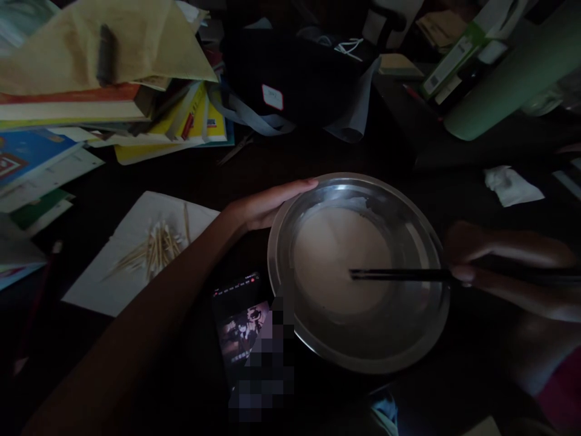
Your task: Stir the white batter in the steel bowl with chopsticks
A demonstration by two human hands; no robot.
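A wide metal bowl (424,339) rests on the dark table and holds a pale beige liquid (336,242). At its far left rim is my left hand (272,203), the fingers laid along the edge and the palm against the outer side, gripping it. My right hand (472,251), dim in shadow at the bowl's right, is closed round black chopsticks (399,275). They reach nearly level over the rim, with their tips over or in the liquid; I cannot tell which.
Left of the bowl lie a lit phone (240,327) and a white paper (97,287) bearing cotton swabs (157,248). Stacked books (72,106), scissors (236,148) and a black bag (299,79) are farther back. To the right are a crumpled tissue (512,184) and a green cylinder (508,79).
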